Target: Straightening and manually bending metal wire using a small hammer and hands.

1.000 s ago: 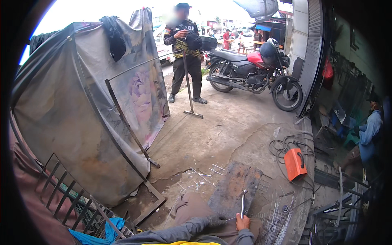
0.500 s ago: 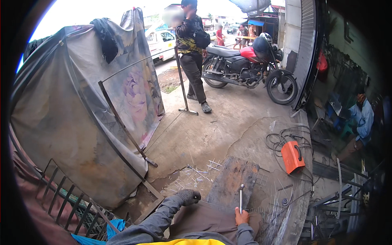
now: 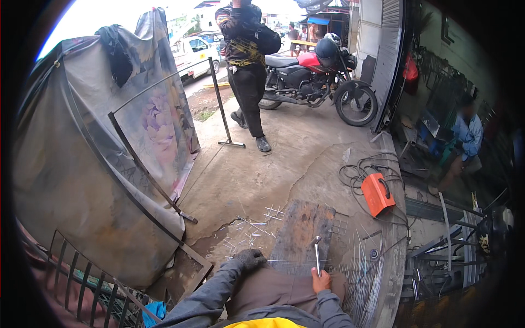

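My right hand [image 3: 321,281], bare, grips the silver handle of a hammer [image 3: 317,256], whose small head points up and away over a worn wooden plank [image 3: 301,229]. A dark grey glove covers my left hand [image 3: 250,259], which is closed beside the plank's near left corner. From it a thin metal rod [image 3: 295,261] runs across the near part of the plank; the fingers' hold on it is partly hidden. Brown cloth [image 3: 268,290] covers my lap just below the plank. Short cut rods [image 3: 249,232] lie scattered on the concrete to the left.
Long thin rods [image 3: 358,290] lie right of my lap. Beyond them are an orange machine [image 3: 377,195] with coiled cables and a small wire grid [image 3: 339,225]. A metal frame [image 3: 156,175] stands left by a draped tarp [image 3: 98,136]. A person [image 3: 249,71] stands ahead near a red motorcycle [image 3: 311,76].
The view has shifted somewhat, and the standing person appears nearer. My left hand has turned back-side up. The rod now shows across the plank, with the hammer head over the wood.
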`<act>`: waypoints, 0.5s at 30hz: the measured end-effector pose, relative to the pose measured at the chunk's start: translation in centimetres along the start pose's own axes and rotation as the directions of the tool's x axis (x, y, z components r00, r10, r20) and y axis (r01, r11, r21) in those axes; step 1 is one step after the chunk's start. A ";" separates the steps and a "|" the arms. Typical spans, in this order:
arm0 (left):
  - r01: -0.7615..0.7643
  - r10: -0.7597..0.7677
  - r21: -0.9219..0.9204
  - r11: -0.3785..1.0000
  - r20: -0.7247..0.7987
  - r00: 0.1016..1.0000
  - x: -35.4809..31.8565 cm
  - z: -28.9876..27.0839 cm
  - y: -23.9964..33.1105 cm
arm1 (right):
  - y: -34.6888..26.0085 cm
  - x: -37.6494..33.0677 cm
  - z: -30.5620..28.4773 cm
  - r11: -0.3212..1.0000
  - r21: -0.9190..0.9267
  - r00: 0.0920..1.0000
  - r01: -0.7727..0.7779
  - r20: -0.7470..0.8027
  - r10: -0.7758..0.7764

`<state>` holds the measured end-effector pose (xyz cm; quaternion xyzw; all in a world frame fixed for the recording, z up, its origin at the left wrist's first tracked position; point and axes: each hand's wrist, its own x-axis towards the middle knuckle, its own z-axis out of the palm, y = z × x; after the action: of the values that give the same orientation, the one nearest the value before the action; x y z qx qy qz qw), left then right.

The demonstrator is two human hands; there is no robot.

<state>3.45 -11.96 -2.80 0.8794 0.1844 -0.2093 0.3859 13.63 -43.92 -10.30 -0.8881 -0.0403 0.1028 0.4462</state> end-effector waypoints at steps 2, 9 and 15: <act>0.000 -0.009 -0.056 0.998 -0.154 0.988 0.6 0.1 0.5 | -1.4 -1.1 -1.7 1.000 0.004 0.999 0.020 -0.041 -0.020; -0.025 0.011 -0.073 0.997 -0.179 0.984 3.2 1.1 -0.8 | -5.5 -4.1 -8.8 0.977 0.094 0.981 0.192 -0.048 -0.188; 0.133 -0.086 0.124 0.983 -0.323 0.942 4.1 2.1 -1.3 | -3.1 -8.1 -9.8 0.936 -0.352 0.965 -0.016 0.238 0.106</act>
<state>5.78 -12.06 -6.97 0.9153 0.2770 -0.0995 0.2748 7.88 -51.09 -0.98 -0.9332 -0.0866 0.2205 0.2701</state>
